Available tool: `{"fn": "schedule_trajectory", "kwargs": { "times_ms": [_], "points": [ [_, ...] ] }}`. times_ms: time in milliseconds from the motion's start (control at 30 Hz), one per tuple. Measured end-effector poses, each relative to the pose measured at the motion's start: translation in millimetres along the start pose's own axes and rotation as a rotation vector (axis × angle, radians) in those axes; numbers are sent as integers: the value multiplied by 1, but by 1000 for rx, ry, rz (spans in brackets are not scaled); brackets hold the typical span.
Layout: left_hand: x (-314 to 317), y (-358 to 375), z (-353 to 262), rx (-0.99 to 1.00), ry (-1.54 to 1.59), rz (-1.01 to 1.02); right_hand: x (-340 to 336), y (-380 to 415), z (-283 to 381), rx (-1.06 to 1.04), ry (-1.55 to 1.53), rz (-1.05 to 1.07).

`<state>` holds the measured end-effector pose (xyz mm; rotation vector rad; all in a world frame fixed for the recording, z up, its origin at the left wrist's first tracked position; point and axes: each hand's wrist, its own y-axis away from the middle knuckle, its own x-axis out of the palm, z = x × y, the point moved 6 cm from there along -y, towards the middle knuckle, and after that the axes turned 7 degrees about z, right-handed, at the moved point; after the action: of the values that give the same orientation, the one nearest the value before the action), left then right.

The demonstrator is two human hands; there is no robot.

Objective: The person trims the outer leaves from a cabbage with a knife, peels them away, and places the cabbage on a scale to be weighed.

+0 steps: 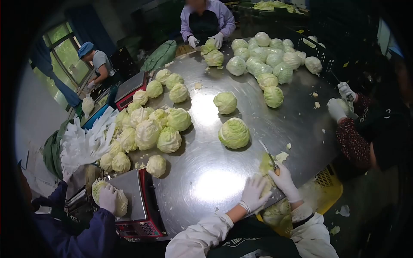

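My right hand, in a white glove, is closed around the handle of a curved knife, whose blade points up and to the left. My left hand, also gloved, lies with its fingers extended over a pale cabbage, which it largely hides, near the table's front edge. Pale green leaf pieces are beside the blade. Beyond my hands, a large green cabbage rests on the metal table, with a smaller cabbage behind it.
Several cabbages are heaped at left, beside a red scale. Wrapped cabbages stand at the back. Co-workers are at the left, back and right; one at right holds a knife. A yellow crate is below the right edge.
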<state>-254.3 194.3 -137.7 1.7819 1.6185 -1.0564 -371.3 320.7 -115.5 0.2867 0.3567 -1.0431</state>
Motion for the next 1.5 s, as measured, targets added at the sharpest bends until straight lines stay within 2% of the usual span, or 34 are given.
{"fn": "schedule_trajectory", "kwargs": {
  "times_ms": [33, 67, 133, 167, 200, 233, 267, 333, 367, 433, 467, 533, 633, 700, 767, 833, 867, 900, 967, 1000, 1033, 1100, 1133, 1167, 1233, 1333, 1367, 1500],
  "points": [
    [12, 1, -13, 101, 71, 54, -12, 16, -15, 14, 76, -43],
    [3, -3, -19, 110, 74, 56, -28, 35, -33, 27, 151, -83],
    [-36, -17, -20, 140, 302, 63, -60, 78, -48, 81, 118, -171],
    [-62, -27, -4, 110, 188, -159, -74, 97, -57, 66, 168, -213],
    [-72, -38, 28, -41, 174, -318, -86, 115, -64, 51, 219, -257],
    [-77, -56, 68, -312, 996, -486, -94, 131, -78, 52, 223, -273],
    [-128, -69, 79, -472, 829, -579, -102, 147, -96, 74, 202, -348],
    [-128, -101, 168, -686, 948, -786, -106, 168, -108, 95, 184, -437],
    [-135, -113, 174, -674, 956, -778, -104, 177, -102, 119, 102, -473],
    [-125, -134, 183, -833, 1285, -617, -98, 182, -73, 136, 21, -518],
    [-122, -146, 183, -709, 1397, -533, -92, 180, -54, 194, 12, -473],
    [-114, -151, 193, -637, 1278, -532, -73, 180, -65, 230, -43, -392],
    [-115, -122, 171, -549, 1099, -537, -47, 164, -2, 211, -191, -311],
    [-117, -87, 147, -361, 826, -445, -28, 157, 12, 142, -161, -212],
    [-126, -36, 116, -280, 774, -272, -3, 149, 23, 68, -162, -119],
    [-143, 18, 72, -351, 779, -111, 21, 145, 40, 6, -49, 20],
    [-137, 48, 76, -293, 718, -79, 32, 144, 57, 7, -61, 114],
    [-141, 69, 72, -326, 717, -71, 42, 141, 61, 25, -77, 136],
    [-150, 109, 44, -328, 601, 90, 72, 146, 70, -18, -27, 344],
    [-156, 120, 31, -398, 532, 122, 86, 148, 70, -42, 19, 419],
    [-149, 129, 27, -414, 534, 121, 100, 152, 66, -14, 51, 489],
    [-139, 152, 21, -418, 551, -99, 117, 159, 62, 70, 109, 555],
    [-131, 159, 23, -355, 488, -195, 116, 159, 64, 73, 108, 556],
    [-125, 160, 19, -353, 492, -193, 113, 157, 67, 60, 147, 551],
    [-130, 163, 14, -377, 258, -401, 105, 160, 68, 54, 193, 542],
    [-117, 173, 28, -411, 408, -501, 97, 169, 80, -111, 131, 486],
    [-117, 173, 26, -413, 411, -502, 98, 171, 77, -110, 134, 490],
    [-118, 173, 28, -438, 356, -486, 104, 169, 77, -175, 332, 482]
  ]
}}
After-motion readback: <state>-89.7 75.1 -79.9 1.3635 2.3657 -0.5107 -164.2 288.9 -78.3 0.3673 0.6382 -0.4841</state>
